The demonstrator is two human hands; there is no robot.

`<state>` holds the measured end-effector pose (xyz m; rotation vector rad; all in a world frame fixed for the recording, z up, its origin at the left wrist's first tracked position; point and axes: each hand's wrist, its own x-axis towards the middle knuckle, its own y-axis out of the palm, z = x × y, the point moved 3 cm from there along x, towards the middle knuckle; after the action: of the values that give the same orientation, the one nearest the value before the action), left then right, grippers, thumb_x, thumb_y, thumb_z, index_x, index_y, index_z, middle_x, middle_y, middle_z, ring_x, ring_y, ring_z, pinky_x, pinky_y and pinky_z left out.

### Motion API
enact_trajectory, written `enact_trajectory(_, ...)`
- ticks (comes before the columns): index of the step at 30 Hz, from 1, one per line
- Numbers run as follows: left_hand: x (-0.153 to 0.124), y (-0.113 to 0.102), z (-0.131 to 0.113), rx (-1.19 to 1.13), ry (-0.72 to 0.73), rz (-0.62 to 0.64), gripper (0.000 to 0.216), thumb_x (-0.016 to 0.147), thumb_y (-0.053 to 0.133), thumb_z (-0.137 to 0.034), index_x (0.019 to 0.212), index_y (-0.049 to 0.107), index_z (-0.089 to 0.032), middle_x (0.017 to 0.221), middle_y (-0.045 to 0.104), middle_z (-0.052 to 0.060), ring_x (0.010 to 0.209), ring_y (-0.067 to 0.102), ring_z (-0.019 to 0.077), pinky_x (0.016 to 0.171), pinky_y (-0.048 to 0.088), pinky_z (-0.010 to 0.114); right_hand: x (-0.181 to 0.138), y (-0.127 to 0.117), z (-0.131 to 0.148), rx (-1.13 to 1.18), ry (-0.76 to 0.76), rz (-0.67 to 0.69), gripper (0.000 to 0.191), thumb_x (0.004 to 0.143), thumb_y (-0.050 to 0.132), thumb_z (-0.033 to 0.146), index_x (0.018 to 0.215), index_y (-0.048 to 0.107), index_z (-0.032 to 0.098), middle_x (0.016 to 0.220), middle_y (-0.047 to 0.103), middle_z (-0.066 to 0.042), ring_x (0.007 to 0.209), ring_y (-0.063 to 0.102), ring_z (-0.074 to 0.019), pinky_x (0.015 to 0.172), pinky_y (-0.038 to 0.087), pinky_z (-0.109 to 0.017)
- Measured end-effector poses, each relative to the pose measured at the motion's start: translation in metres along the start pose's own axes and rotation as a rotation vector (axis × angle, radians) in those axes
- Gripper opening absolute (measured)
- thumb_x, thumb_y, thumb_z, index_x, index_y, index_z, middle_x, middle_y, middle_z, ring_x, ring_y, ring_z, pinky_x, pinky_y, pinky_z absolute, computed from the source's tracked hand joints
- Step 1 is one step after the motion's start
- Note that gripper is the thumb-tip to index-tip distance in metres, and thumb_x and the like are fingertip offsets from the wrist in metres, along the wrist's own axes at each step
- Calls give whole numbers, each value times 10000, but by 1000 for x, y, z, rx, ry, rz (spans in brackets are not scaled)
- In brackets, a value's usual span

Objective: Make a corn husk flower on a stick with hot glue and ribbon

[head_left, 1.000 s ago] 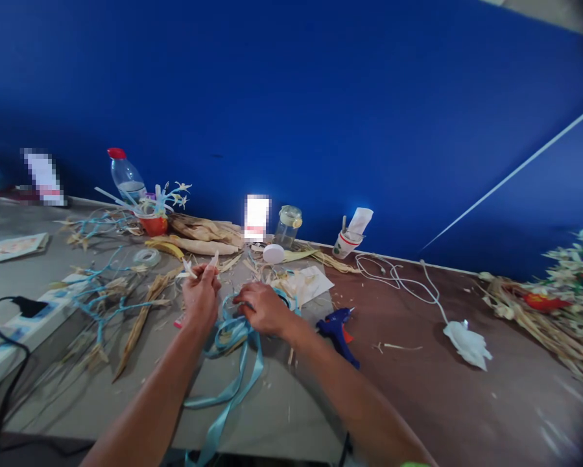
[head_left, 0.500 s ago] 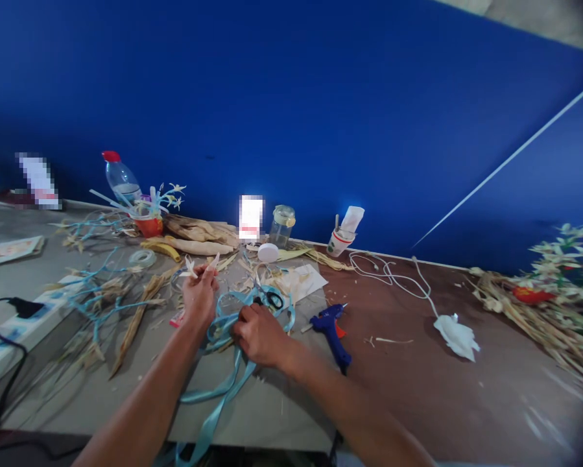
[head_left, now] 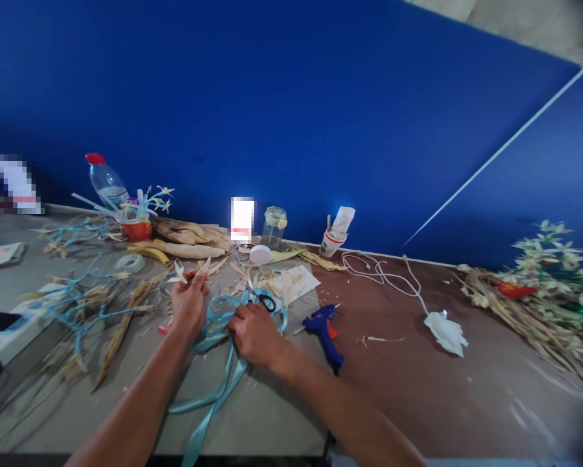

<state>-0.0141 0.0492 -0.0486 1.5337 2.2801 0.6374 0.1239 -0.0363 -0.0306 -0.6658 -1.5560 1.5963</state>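
Note:
My left hand [head_left: 190,299] is closed in a pinch on a pale husk flower [head_left: 179,272], whose cream petals stick out above the fingers. Close by on the right, my right hand [head_left: 255,332] curls its fingers on a heap of light blue ribbon [head_left: 213,334]. Its fingertips seem to pinch the ribbon, though the palm hides most of the grip. Two long ribbon tails run from there down over the table's near edge. Just beyond the right knuckles lie black-handled scissors [head_left: 266,301], partly covered by ribbon.
A blue glue gun [head_left: 324,327] lies right of my right hand. Blue-stemmed flowers [head_left: 84,311], a tape roll [head_left: 130,262] and a power strip [head_left: 26,331] are at left. Behind stand a glass jar [head_left: 274,228], a white lid [head_left: 260,254] and a paper cup [head_left: 333,242].
The whole view has shifted, so most things appear a little farther left. Both hands keep nearly the same places over the table and the same grips.

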Motion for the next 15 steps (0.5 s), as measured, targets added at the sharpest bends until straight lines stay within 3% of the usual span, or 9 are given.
enact_trajectory(4, 0, 0, 3, 2, -23, 16, 292, 558, 752, -262, 682, 507, -164, 554, 510, -63, 388, 358, 21, 368, 246, 163, 2, -1, 2, 34, 29, 3, 168, 824, 517, 281, 857, 644, 175, 900, 607, -78, 864, 533, -215, 775, 386, -342)
enact_trajectory(9, -4, 1, 5, 38, -70, 74, 282, 581, 740, -282, 693, 507, -169, 576, 515, -57, 392, 353, 23, 368, 250, 163, -2, -17, -17, 329, 73, -43, 148, 832, 539, 260, 904, 650, 193, 903, 639, -42, 878, 567, -159, 772, 400, -255)
enact_trajectory(13, -9, 4, 5, 57, -72, 82, 253, 603, 728, -285, 666, 518, -158, 605, 524, -43, 424, 367, 23, 390, 274, 155, -12, -35, -66, 352, 415, -163, 156, 839, 487, 179, 868, 641, 174, 889, 669, -50, 850, 590, -148, 760, 397, -227)
enact_trajectory(15, -10, 5, 5, 58, -66, 96, 246, 600, 727, -282, 657, 525, -154, 620, 531, -37, 434, 372, 25, 398, 285, 157, -20, -40, -89, 284, 619, -140, 189, 851, 449, 179, 897, 633, 186, 872, 681, -51, 820, 608, -153, 727, 397, -234)
